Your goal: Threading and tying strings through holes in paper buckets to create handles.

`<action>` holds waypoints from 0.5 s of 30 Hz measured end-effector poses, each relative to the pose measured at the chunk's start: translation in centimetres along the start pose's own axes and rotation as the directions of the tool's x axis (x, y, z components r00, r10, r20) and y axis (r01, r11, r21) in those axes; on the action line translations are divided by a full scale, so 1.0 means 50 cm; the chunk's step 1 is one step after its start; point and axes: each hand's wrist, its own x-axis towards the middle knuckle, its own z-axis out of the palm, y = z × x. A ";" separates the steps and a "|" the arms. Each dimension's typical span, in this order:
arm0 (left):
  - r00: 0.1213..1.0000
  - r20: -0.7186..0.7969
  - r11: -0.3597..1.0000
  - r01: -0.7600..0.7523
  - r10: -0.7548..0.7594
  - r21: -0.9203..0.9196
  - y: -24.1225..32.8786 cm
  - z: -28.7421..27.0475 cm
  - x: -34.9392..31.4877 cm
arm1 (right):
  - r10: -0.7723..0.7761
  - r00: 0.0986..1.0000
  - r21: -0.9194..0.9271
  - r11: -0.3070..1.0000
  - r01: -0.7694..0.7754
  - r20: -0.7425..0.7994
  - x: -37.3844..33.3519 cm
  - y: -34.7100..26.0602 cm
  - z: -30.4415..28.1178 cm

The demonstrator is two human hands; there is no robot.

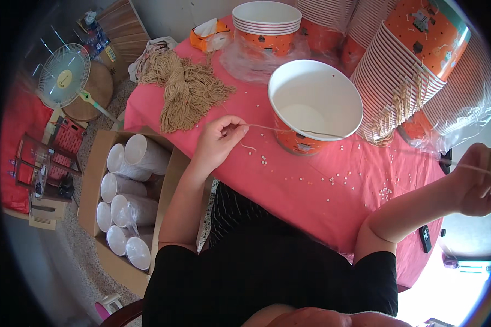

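Note:
A large paper bucket (311, 92), white inside and orange with printed figures outside, stands upright on the pink-covered table in front of me. My left hand (219, 143), left of the bucket, pinches a thin beige cord (267, 128), with a short tail hanging below the fingers. The cord crosses at the bucket's near wall and stretches on toward the right. Far out at the right edge, my right hand (476, 182) is closed around the cord's other stretch. Whether the cord passes through the bucket's wall I cannot tell. A small dark hole shows near the far rim.
Stacked orange paper buckets (401, 71), cords hanging from them, lean at the right back. A beige cord bundle (188, 90) lies at left. Small white discs (333, 180) litter the pink tablecloth (294, 191). A cardboard box (106, 261) of wrapped white cups sits left, near a fan (64, 76).

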 end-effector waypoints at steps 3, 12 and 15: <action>0.990 -0.074 0.980 -0.103 0.117 0.170 0.021 0.004 -0.001 | 0.182 0.735 0.200 0.895 -0.399 0.653 0.009 0.011 -0.054; 0.984 -0.109 0.979 -0.158 0.144 -0.133 0.140 0.035 -0.044 | 0.827 0.561 -0.860 0.298 -0.413 0.017 -0.039 0.160 0.144; 0.989 -0.048 0.973 -0.146 0.140 -0.180 0.149 0.039 -0.055 | 0.836 0.537 -0.913 0.302 -0.273 0.116 -0.064 0.197 0.154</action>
